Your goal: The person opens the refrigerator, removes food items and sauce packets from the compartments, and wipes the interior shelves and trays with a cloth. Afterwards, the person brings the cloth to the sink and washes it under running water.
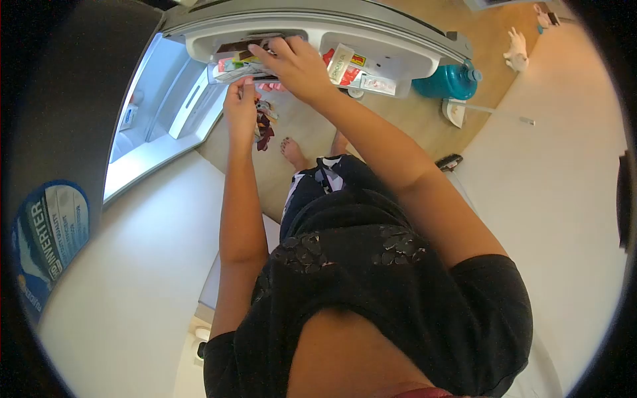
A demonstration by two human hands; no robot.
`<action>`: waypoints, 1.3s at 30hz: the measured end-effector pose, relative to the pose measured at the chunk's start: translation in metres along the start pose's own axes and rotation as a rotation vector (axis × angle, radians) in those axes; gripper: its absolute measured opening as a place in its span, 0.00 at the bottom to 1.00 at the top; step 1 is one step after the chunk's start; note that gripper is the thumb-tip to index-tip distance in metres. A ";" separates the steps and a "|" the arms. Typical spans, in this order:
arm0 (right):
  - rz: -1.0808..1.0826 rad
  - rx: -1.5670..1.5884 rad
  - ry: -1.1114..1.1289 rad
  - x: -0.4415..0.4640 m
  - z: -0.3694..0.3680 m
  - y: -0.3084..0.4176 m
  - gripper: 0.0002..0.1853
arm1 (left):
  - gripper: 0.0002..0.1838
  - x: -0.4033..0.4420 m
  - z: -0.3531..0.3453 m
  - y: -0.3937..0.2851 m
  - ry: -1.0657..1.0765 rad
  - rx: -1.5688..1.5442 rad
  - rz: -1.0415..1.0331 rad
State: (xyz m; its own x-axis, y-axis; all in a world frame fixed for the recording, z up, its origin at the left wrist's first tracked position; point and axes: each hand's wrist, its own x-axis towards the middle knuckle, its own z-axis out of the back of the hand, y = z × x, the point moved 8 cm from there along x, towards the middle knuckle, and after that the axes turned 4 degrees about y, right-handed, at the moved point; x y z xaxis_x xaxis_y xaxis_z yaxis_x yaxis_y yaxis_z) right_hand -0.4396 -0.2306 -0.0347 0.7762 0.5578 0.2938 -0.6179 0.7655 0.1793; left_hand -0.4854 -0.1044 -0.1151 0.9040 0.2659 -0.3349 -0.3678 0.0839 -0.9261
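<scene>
A white fridge-door bin (398, 58) is in front of me, filled at its left end with small packets (229, 64) in pink, yellow, white and brown. My right hand (295, 69) reaches over these packets, thumb and fingers apart, the fingertips touching some at the back; part of them is hidden under it. Just below the bin's front edge is my left hand (240, 96), its fingers curled in towards the thumb. Whatever it holds, if anything, is too small to make out. A cream packet (340, 63) stands right of my right hand, beside red and yellow sachets (350, 74).
The lit fridge interior (149, 99) opens at the left. Several loose sachets (264, 125) lie below the bin, near my bare foot (292, 151). A large teal water bottle (448, 81) stands on the floor at right. A white cat figure (515, 50) is farther back.
</scene>
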 end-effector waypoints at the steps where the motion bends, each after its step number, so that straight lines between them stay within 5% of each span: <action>1: -0.063 0.130 0.045 0.007 -0.003 -0.004 0.28 | 0.17 0.001 -0.003 -0.001 0.010 0.005 0.000; 5: -0.042 0.452 0.082 -0.002 0.007 -0.009 0.31 | 0.16 0.001 -0.010 -0.002 -0.006 -0.043 0.017; 8: -0.057 0.323 -0.047 -0.049 0.038 -0.038 0.20 | 0.15 -0.005 -0.015 0.001 0.008 -0.087 0.016; 10: -0.368 0.250 -0.100 -0.098 0.035 -0.093 0.14 | 0.14 -0.008 -0.017 0.006 0.013 -0.125 0.031; 12: -0.721 0.320 0.095 -0.133 0.017 -0.146 0.13 | 0.14 -0.011 -0.021 0.007 0.036 -0.115 0.000; 18: -0.744 0.021 0.224 -0.112 -0.002 -0.157 0.24 | 0.13 -0.026 -0.027 0.010 0.052 -0.113 0.064; 28: -0.901 0.436 0.409 -0.125 -0.054 -0.172 0.31 | 0.14 -0.047 -0.048 0.021 0.104 -0.108 0.078; 33: -0.858 0.020 0.436 -0.098 -0.039 -0.143 0.39 | 0.13 -0.056 -0.047 0.023 0.129 -0.098 0.134; 37: -0.833 -0.057 0.380 -0.086 -0.042 -0.134 0.37 | 0.13 -0.059 -0.045 0.022 0.122 -0.106 0.106; 39: -0.917 0.170 0.409 -0.089 -0.053 -0.138 0.33 | 0.13 -0.061 -0.045 0.024 0.127 -0.111 0.127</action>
State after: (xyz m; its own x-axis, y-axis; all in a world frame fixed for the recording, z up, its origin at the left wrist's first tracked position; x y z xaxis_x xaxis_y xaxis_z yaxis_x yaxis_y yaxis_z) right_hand -0.4166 -0.3689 -0.1355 0.9231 -0.1299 -0.3619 0.2519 0.9154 0.3140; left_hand -0.5399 -0.1614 -0.1248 0.8745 0.1435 -0.4633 -0.4610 -0.0511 -0.8859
